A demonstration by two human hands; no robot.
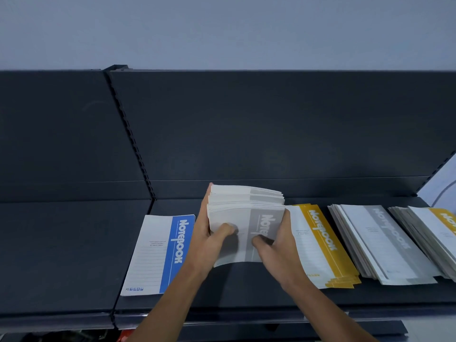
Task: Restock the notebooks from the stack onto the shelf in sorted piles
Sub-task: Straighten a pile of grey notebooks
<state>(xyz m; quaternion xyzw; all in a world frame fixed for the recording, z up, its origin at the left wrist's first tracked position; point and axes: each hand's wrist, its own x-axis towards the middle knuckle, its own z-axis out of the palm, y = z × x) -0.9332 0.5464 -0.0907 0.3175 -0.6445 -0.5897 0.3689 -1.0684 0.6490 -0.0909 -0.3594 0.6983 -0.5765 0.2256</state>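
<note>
Between the two hands, a stack of grey notebooks (244, 211) is grasped from both sides. The left hand (206, 243) wraps its left edge and the right hand (278, 245) clasps its right edge, each with the thumb on the top cover. Just left of the left hand a blue notebook (158, 253) lies flat on the dark shelf (74, 255). Right of the right hand sits a yellow pile (318, 245), beyond it a grey pile (380, 243), then a yellow-topped pile (441, 233).

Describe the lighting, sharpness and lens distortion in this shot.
Head view: dim, bluish, even light, no glare. Head view: the left hand and right hand cast soft shadows on the grey notebook stack; small print on the blue notebook is unreadably soft. Head view: the wide lens splays the yellow pile outward.
</note>
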